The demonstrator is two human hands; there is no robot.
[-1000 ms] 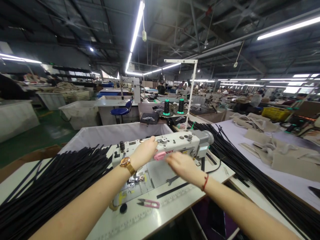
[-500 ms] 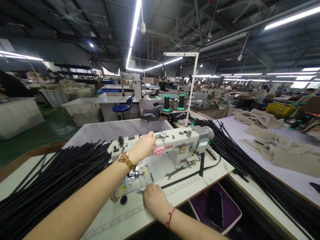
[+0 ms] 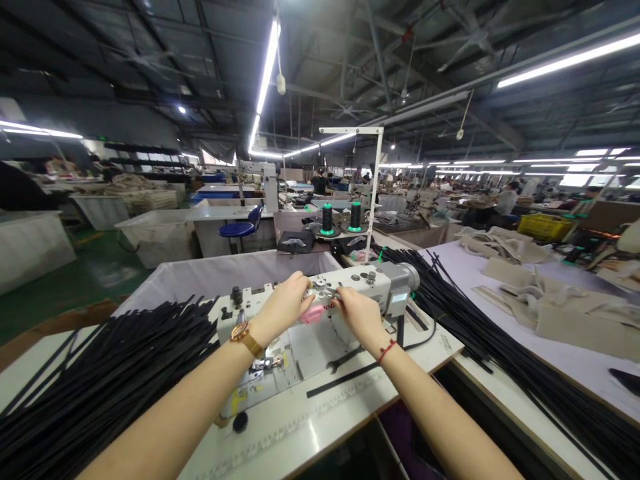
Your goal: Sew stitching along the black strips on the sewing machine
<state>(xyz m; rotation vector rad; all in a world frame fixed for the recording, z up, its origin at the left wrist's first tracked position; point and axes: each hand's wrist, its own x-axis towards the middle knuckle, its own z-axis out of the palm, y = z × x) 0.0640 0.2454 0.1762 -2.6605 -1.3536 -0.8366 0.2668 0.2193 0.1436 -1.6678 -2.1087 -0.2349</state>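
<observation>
A white sewing machine (image 3: 387,285) stands on the white table (image 3: 320,427) in front of me. My left hand (image 3: 283,308), with a gold watch on its wrist, lies on the machine's top, its fingers curled and pinched at a small metal part. My right hand (image 3: 356,315), a red cord on its wrist, is closed just right of it, and metal tips that look like the thread snips (image 3: 330,292) stick out of it toward my left fingers. A pink piece (image 3: 311,314) sits on the machine's front between my hands.
Heaps of long black strips lie left (image 3: 110,373) and right (image 3: 490,347) of the machine. A wrench (image 3: 343,360) and one black strip (image 3: 340,381) lie on the table. Two thread cones (image 3: 327,219) and a white cloth bin (image 3: 220,270) stand behind; beige fabric pieces (image 3: 550,300) lie right.
My right hand dropped to the pink-handled snips on the table, which are gone from there now, and rose to the machine's top beside my left hand. My left hand stayed put.
</observation>
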